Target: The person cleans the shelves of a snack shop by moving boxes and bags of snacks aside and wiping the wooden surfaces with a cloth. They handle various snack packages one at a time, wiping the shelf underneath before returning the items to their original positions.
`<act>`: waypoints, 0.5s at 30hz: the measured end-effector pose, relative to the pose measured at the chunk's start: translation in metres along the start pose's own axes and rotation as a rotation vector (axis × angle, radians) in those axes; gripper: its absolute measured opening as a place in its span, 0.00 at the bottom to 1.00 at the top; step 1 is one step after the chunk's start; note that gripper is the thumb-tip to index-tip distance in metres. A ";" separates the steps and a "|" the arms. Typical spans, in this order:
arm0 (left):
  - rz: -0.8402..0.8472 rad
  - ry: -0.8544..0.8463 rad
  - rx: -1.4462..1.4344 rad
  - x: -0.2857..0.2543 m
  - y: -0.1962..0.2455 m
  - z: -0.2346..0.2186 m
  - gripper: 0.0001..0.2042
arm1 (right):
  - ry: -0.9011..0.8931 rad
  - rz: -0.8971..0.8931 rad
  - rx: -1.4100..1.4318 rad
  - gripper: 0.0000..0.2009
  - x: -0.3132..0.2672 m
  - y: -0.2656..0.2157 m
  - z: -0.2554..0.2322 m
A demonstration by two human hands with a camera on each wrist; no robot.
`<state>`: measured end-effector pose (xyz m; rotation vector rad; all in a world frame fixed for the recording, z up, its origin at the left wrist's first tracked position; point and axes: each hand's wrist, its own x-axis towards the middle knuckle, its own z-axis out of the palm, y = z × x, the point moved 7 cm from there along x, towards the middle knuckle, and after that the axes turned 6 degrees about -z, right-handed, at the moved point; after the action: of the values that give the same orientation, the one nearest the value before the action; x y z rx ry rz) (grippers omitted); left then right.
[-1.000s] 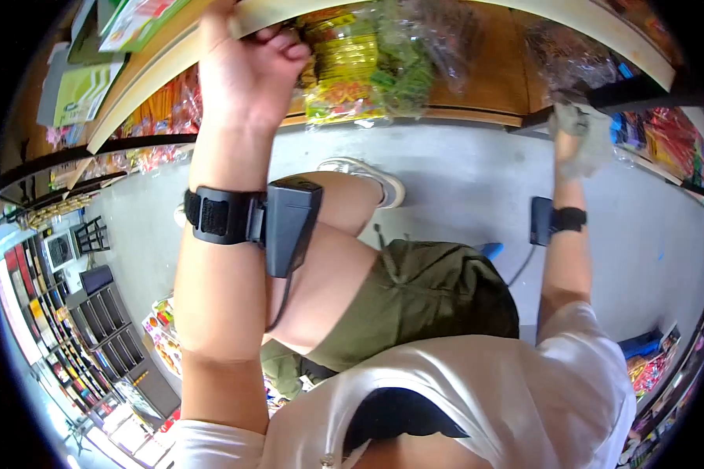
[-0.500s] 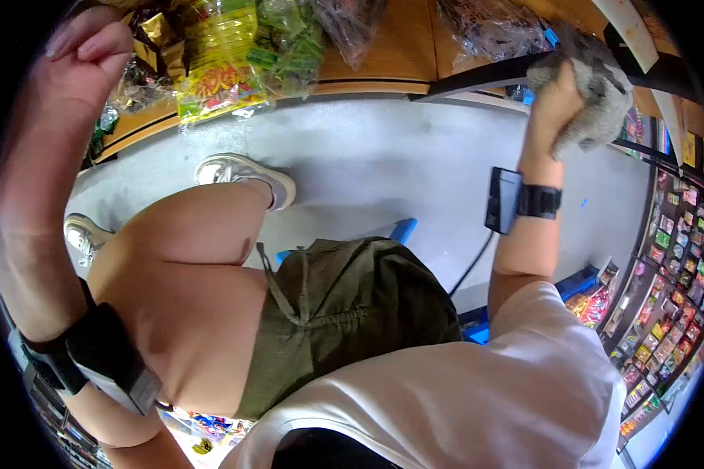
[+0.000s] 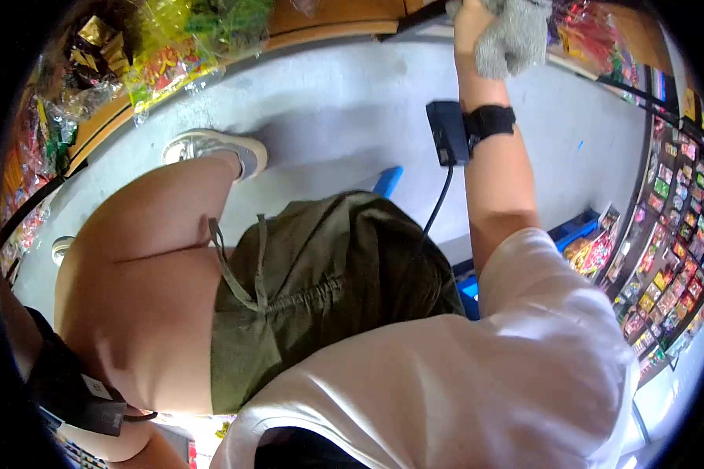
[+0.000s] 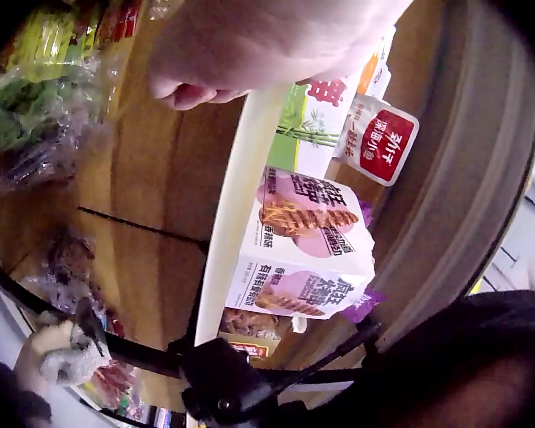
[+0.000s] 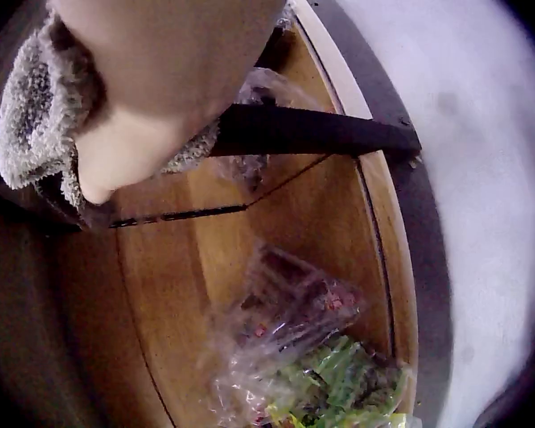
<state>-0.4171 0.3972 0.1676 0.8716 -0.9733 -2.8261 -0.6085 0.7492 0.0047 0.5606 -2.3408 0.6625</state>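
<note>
My right hand [image 3: 469,27] grips a grey fluffy cloth [image 3: 516,39], at the top of the head view. In the right wrist view the cloth [image 5: 36,111] is bunched round a black shelf bar [image 5: 321,132], and the thumb presses down there. My left hand [image 4: 276,40] shows at the top of the left wrist view, fingers curled, overlapping the pale front edge of an upper shelf [image 4: 225,227]. I cannot tell whether it grips that edge. Beneath it on the shelf stand a pink-and-white snack box [image 4: 308,218] and a green-and-white box [image 4: 308,134].
Clear bags of green-wrapped snacks [image 5: 339,379] and a yellow snack bag [image 3: 168,66] lie on the lower wooden shelf [image 5: 218,205]. Blue plastic [image 3: 387,181] shows beside the seated person's shorts. A rack of small packets [image 3: 665,266] stands at the right.
The head view has swung right, and the left hand has left it. My right hand has kept the cloth and moved up and left in the head view since half a second ago.
</note>
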 end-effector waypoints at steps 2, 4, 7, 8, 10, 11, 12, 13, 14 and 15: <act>0.008 0.092 0.091 0.002 0.004 0.000 0.16 | -0.056 0.002 -0.015 0.16 -0.010 0.000 0.008; 0.020 0.072 0.021 -0.001 0.000 -0.001 0.16 | -0.092 0.013 -0.028 0.15 -0.025 -0.002 0.016; 0.047 0.027 0.025 -0.001 0.000 -0.003 0.16 | -0.141 0.015 -0.036 0.14 -0.040 -0.012 0.041; 0.050 0.025 0.036 -0.001 -0.004 -0.004 0.16 | -0.158 0.019 -0.044 0.14 -0.045 -0.014 0.046; 0.060 0.024 0.043 -0.002 -0.006 -0.004 0.16 | -0.175 0.038 -0.055 0.13 -0.056 -0.012 0.052; 0.066 0.021 0.047 -0.003 -0.006 -0.005 0.16 | -0.174 0.051 -0.060 0.13 -0.060 -0.009 0.054; 0.070 0.018 0.048 -0.004 -0.006 -0.005 0.16 | -0.171 0.059 -0.064 0.13 -0.062 -0.006 0.054; 0.075 0.017 0.044 -0.006 -0.008 -0.007 0.16 | -0.166 0.065 -0.069 0.12 -0.065 -0.004 0.053; 0.078 0.019 0.047 -0.006 -0.010 -0.009 0.16 | -0.166 0.071 -0.069 0.12 -0.068 -0.001 0.052; 0.083 0.020 0.041 -0.007 -0.012 -0.010 0.16 | -0.165 0.069 -0.074 0.12 -0.070 0.001 0.050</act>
<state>-0.4047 0.4024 0.1577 0.8416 -1.0433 -2.7326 -0.5824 0.7359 -0.0760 0.5204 -2.5377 0.5779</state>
